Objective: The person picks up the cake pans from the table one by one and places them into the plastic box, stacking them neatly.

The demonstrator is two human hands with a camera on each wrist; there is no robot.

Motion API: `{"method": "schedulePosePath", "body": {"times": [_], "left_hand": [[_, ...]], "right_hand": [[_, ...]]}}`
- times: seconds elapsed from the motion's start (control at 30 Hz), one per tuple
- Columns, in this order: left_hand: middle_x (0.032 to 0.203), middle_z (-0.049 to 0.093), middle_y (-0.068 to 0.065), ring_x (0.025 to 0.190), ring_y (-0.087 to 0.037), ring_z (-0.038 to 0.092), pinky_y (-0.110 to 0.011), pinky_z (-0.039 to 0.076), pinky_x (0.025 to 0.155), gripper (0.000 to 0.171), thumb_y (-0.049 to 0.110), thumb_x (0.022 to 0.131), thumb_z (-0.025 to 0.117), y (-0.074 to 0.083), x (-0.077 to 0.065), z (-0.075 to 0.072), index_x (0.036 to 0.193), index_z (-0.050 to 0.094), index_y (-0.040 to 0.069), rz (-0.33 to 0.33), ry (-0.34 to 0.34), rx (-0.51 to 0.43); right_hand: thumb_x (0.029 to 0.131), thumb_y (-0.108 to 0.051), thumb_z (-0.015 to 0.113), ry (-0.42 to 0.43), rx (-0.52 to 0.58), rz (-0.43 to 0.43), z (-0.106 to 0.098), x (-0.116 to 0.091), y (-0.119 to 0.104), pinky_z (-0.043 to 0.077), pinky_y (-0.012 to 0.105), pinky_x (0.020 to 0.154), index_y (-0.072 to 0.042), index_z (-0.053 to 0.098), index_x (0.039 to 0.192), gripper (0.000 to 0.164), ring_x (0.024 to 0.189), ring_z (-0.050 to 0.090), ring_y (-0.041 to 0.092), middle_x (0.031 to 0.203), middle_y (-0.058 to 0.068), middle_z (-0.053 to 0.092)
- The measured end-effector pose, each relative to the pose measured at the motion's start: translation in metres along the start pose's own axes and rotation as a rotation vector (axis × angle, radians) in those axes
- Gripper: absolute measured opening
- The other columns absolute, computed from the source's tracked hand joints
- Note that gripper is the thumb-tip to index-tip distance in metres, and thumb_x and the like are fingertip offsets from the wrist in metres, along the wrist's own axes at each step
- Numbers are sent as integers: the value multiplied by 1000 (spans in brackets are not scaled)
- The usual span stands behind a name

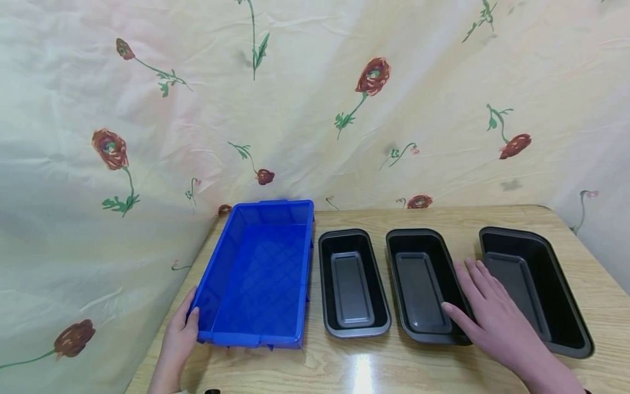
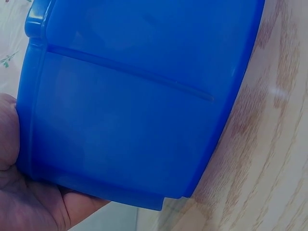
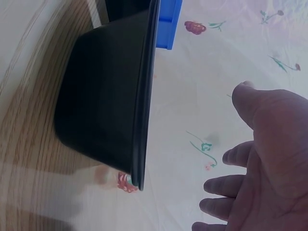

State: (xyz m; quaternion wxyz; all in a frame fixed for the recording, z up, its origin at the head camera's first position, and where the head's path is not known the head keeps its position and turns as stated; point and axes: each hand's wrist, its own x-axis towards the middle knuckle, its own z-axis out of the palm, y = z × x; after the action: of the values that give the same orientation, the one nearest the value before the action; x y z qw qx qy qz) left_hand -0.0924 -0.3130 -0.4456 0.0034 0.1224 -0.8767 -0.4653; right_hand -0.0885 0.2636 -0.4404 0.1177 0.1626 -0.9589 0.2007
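My left hand (image 1: 179,334) grips the near left corner of a shallow blue plastic tray (image 1: 258,273), which has nothing in it. In the left wrist view, thumb and fingers wrap that corner beside the tray's blue wall (image 2: 120,125). Over to the right, my right hand (image 1: 497,312) hovers with spread fingers above the gap between a middle black loaf pan (image 1: 418,284) and a right black loaf pan (image 1: 566,306). The right wrist view shows its fingers apart, holding nothing, with a black pan (image 3: 106,96) off to the side.
A third black loaf pan (image 1: 351,290) stands between the tray and the middle pan. All sit on a light wooden table (image 1: 344,366), backed by a flowered cloth (image 1: 305,109). A small dark round object (image 1: 213,391) shows at the bottom edge.
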Motion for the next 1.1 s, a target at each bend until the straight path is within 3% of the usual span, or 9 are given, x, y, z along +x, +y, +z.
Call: {"method": "schedulePosePath", "body": {"times": [0.33, 0.73, 0.97, 1.1], "left_hand": [[168, 15, -28, 151, -52, 15, -67, 19, 119, 56, 4, 111, 32, 3, -2, 1, 165, 16, 4, -12, 3, -2], [167, 17, -29, 150, -52, 16, -66, 20, 119, 56, 5, 111, 32, 3, -2, 1, 165, 17, 3, -5, 14, 2], [167, 16, -28, 151, -52, 16, -66, 19, 119, 56, 5, 111, 32, 2, -2, 1, 165, 17, 4, -13, 14, -2], [167, 16, -29, 151, -53, 16, -67, 19, 119, 56, 5, 111, 32, 2, -2, 0, 165, 17, 3, -13, 11, -1]], "right_hand": [[104, -36, 64, -23, 46, 4, 0, 6, -5, -6, 43, 126, 6, 17, 162, 85, 155, 7, 45, 163, 35, 22], [103, -40, 65, -71, 140, 75, -1, 15, -18, 21, 72, 115, -1, 17, 165, 87, 153, 16, 47, 162, 32, 26], [102, -44, 66, -131, 172, 111, 0, 19, -27, 32, 76, 105, -1, 17, 165, 90, 149, 22, 52, 162, 34, 25], [101, -40, 69, -115, 177, 89, 2, 22, -30, 33, 74, 106, 0, 20, 164, 90, 146, 28, 53, 161, 33, 28]]}}
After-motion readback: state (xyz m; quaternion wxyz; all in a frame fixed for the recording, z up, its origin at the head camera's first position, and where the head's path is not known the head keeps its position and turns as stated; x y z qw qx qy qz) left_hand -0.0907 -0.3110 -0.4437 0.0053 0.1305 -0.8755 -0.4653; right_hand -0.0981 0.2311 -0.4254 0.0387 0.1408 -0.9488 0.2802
